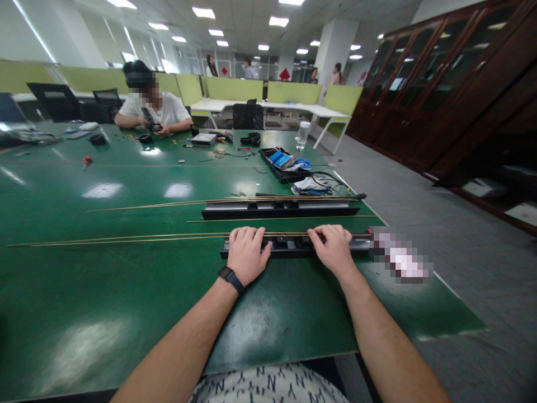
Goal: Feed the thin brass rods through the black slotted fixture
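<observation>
"Touching what with the left hand point(247, 252)?"
"Thin brass-coloured rods point(289, 233) along a black rail point(291, 253), right under both hands. Fingers bent; can't tell if gripping."
"And with the right hand point(331, 243)?"
"Same rods, fingers curled; can't tell if pinching."
"Any containers?"
"Beyond the right hand, leftward: black tray point(272, 168), blue packets point(280, 160) inside. Farther: clear jar point(302, 137), contents unclear."

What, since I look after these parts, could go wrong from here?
The long, thin brass-coloured rods reach well left of the black-and-silver rail beneath the left hand and right hand, so a bump on that free length might bend or shift them.

The clear cylindrical container stands near the far right corner of the glossy green tabletop; a knock could tip it over.
</observation>
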`<move>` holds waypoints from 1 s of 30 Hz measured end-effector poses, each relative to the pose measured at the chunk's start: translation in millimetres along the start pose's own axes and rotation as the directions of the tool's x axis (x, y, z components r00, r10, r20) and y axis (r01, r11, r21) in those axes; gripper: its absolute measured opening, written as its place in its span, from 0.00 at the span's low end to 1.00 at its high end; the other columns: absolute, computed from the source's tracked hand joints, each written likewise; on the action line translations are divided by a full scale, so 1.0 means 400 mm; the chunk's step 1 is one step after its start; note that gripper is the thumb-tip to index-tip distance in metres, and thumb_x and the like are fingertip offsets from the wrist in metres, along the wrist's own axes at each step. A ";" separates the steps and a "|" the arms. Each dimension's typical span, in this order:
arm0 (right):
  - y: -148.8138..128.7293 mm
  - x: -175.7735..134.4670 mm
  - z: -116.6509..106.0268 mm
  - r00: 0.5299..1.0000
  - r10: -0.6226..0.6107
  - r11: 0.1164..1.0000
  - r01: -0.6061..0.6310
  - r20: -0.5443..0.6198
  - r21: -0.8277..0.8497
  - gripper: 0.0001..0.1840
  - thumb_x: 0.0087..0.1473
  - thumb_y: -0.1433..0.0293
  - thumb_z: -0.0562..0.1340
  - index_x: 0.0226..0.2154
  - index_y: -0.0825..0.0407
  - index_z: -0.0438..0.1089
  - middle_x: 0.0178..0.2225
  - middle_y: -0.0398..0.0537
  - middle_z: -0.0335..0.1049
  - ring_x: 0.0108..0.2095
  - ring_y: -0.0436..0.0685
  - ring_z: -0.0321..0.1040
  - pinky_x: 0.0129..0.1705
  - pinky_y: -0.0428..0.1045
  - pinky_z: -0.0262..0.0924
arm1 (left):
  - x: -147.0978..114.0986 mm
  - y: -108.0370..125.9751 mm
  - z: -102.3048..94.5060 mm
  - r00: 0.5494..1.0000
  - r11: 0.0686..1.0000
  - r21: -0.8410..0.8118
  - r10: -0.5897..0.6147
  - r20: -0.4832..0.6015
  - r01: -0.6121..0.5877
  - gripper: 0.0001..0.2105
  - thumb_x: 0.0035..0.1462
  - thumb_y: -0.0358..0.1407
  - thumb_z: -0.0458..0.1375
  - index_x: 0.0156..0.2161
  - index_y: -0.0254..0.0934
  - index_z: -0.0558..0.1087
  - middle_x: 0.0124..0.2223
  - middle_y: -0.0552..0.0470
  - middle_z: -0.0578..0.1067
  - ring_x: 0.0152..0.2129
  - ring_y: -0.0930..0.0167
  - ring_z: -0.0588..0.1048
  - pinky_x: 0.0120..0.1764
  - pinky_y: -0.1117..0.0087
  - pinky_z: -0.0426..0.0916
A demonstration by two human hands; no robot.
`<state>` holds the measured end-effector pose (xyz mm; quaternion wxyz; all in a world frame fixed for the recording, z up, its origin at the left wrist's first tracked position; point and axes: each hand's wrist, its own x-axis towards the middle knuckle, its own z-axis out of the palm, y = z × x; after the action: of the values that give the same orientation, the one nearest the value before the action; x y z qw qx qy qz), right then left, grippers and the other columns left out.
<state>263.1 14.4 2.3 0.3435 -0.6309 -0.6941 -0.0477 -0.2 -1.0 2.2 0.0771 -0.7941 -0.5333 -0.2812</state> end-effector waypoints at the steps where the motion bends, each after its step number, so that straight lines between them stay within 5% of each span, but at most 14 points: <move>1: 0.000 0.000 0.001 1.000 0.001 1.000 -0.001 0.000 0.001 0.17 0.64 0.56 0.58 0.30 0.48 0.73 0.34 0.47 0.77 0.43 0.60 0.64 0.50 0.57 0.45 | 0.000 0.000 0.000 1.000 1.000 0.001 -0.002 0.000 0.002 0.17 0.67 0.44 0.54 0.55 0.39 0.72 0.48 0.43 0.77 0.49 0.58 0.72 0.55 0.52 0.58; 30: 0.005 -0.001 0.005 1.000 -0.004 1.000 0.004 -0.008 -0.004 0.16 0.63 0.57 0.59 0.29 0.47 0.74 0.34 0.47 0.77 0.43 0.60 0.64 0.49 0.57 0.45 | -0.001 0.001 -0.004 1.000 1.000 0.000 -0.001 0.000 0.001 0.16 0.67 0.44 0.54 0.55 0.39 0.72 0.47 0.43 0.77 0.49 0.58 0.71 0.55 0.52 0.59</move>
<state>264.1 15.3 -0.3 0.3447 -0.6301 -0.6938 -0.0523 -0.3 -2.0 3.3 0.0770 -0.7937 -0.5338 -0.2813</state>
